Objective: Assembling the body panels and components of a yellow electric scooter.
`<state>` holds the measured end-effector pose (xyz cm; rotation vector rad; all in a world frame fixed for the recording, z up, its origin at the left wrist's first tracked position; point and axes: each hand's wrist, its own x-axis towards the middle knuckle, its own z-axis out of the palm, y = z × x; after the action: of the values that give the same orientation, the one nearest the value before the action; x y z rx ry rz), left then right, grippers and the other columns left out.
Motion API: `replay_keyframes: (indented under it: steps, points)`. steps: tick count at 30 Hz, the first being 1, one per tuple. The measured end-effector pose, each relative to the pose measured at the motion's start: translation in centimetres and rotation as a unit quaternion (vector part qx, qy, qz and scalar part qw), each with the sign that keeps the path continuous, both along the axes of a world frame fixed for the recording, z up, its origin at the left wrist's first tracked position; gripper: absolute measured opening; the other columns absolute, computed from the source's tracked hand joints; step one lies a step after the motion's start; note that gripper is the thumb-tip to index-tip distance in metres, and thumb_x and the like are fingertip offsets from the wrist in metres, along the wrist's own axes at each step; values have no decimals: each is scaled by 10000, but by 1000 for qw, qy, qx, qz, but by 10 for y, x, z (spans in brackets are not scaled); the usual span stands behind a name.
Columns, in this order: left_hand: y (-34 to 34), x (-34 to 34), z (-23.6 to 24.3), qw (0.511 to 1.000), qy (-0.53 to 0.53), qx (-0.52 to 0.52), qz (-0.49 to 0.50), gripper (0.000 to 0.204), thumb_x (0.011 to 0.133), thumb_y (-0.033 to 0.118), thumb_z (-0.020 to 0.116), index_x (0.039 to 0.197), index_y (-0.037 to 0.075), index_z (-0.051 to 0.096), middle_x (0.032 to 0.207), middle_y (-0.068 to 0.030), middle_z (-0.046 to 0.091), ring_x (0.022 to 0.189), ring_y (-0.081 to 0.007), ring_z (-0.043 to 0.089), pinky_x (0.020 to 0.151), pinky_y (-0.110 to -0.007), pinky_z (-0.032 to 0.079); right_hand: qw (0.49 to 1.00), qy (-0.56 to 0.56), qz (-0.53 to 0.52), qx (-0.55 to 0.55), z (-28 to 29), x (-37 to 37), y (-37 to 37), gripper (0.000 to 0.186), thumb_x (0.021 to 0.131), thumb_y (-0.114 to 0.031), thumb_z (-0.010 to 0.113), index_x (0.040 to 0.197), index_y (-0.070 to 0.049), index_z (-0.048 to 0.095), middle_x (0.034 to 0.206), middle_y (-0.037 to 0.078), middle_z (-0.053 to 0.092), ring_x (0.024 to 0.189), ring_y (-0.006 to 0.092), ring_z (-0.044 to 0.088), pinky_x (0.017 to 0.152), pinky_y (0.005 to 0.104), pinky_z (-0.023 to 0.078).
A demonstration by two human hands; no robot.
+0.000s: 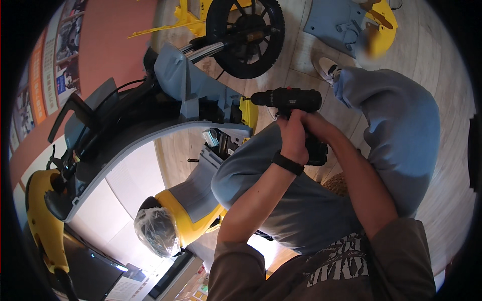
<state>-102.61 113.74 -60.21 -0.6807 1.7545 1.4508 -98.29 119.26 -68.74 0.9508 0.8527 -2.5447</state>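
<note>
Both bare hands are wrapped around the handle of the black drill (296,100), left hand (293,131) and right hand (320,125) close together, fingers curled in against the grip, though exactly where each fingertip presses I can't tell. It's a chunky, rounded tool of dark plastic, lying level above the person's bent legs, its thin bit pointing left. Just off the drill's nose, a smooth yellow piece (248,111); whether the bit touches it, I can't tell. Left of the drill stretches the scooter (135,111), all black frame and matte grey shell, one angular grey panel (173,75) jutting up with sharp ribs. Above the drill, a round spoked wheel (248,21) in knobbly black rubber; up and right of it, a curved grey-and-yellow part (334,25) on the wood-grained floor (296,62). Well below and left of the drill, crinkled clear plastic (156,232) hugs a rounded end.
</note>
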Motion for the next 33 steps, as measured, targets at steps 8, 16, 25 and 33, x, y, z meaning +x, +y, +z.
replay_keyframes:
  steps: [8,16,25,33]
  points:
    - [-17,-37,12,986,-38,33,159,272,917,295,425,1077,103,530,1018,-38,543,924,-194,527,836,-375,424,994,14,51,-100,10,1,9,202,778,-181,542,936,-63,588,586,-5,455,460,97,408,493,270,366]
    - [-47,-105,-38,934,-69,32,348,337,935,317,406,1160,132,574,1277,9,534,1240,-180,445,1090,-524,207,992,34,31,-120,22,2,12,227,785,-189,552,972,-77,613,618,-25,441,508,70,393,472,231,344]
    - [-57,-114,-60,927,-77,252,266,339,966,398,359,874,138,555,843,9,594,927,-180,555,1001,-498,242,994,34,27,-104,28,4,11,228,780,-179,551,971,-68,609,623,-23,440,508,70,389,474,226,338]
    - [-41,-103,-55,909,-71,148,384,113,947,297,541,1014,216,582,968,145,635,1043,-57,575,909,-407,338,992,-12,-54,-116,37,16,23,256,811,-212,521,1023,-84,584,599,-20,427,485,87,369,513,268,357]
